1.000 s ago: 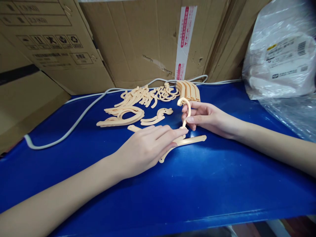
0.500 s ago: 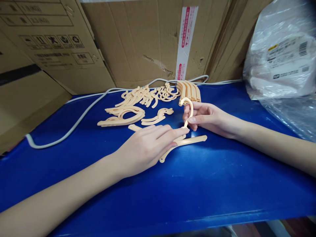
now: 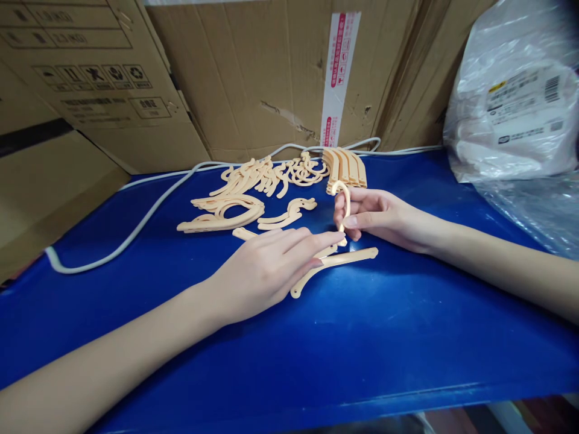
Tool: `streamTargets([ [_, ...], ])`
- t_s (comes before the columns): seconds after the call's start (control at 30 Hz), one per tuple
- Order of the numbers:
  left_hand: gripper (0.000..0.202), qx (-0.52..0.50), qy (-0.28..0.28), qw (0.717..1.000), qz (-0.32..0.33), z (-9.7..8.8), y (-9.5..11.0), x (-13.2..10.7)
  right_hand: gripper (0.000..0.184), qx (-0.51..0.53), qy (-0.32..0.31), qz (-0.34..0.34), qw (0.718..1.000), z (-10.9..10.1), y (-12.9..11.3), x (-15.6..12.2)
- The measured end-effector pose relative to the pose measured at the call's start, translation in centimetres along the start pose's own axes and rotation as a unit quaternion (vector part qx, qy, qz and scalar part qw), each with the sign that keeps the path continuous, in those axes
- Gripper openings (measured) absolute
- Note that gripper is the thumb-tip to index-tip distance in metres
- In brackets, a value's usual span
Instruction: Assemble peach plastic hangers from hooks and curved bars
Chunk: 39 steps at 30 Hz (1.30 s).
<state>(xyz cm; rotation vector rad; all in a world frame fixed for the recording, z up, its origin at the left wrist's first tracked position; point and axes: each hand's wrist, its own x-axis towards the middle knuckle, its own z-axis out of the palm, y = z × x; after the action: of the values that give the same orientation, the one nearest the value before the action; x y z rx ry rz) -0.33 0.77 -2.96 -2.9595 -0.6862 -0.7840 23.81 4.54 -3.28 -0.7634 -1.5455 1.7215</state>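
Right hand: the right hand (image 3: 377, 216) lies on its side above the blue table top (image 3: 362, 337), thumb and fingers pinched together on the shank of a peach plastic hook (image 3: 344, 199); the hook's curl stands upright above the fingers.
Left hand: the left hand (image 3: 266, 268) rests palm down on the hanger body (image 3: 337, 262), fingers stretched out and close together, pressing on it rather than curled around it; the forefinger tip nearly meets the foot of the hook.
Hanger body: flat on the table between the two hands, its middle hidden under the left hand; one arm runs out to the right, a second bends down toward the near edge, and a short end shows beyond the knuckles.
Hook and hanger: the foot of the hook stands at the middle of the hanger body; whether it is seated there cannot be told.
Loose parts: a heap of curved peach pieces (image 3: 266, 175) lies further back, well apart from the hands; two larger curved pieces (image 3: 224, 212) lie to its left front, and one small piece (image 3: 289, 214) lies just behind the left hand.
Stacked pieces: a neat row of peach pieces (image 3: 346, 166) stands just behind the right hand.
Cable: a white cable (image 3: 136, 229) trails along the rear and left of the table.
Background: cardboard boxes (image 3: 253, 78) stand behind the table; a clear plastic bag (image 3: 515, 108) with printed labels sits at the right.
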Motion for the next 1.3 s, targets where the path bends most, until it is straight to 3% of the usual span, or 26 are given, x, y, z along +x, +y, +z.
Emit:
streamTargets([
  [0.43,0.031,-0.017,0.005,1.000,0.013,-0.07,-0.03,-0.11,0.022,-0.033,-0.029,-0.024,0.999,0.00,0.34,0.10],
  [0.77,0.029,-0.092,-0.015,0.995,-0.020,0.19,0.19,-0.16,0.021,-0.028,-0.023,-0.009,0.999,0.32,0.11,0.10],
  [1.3,0.028,-0.047,-0.006,0.999,0.027,0.16,0.30,-0.30,0.021,-0.038,-0.046,0.004,0.998,0.54,-0.17,-0.08],
])
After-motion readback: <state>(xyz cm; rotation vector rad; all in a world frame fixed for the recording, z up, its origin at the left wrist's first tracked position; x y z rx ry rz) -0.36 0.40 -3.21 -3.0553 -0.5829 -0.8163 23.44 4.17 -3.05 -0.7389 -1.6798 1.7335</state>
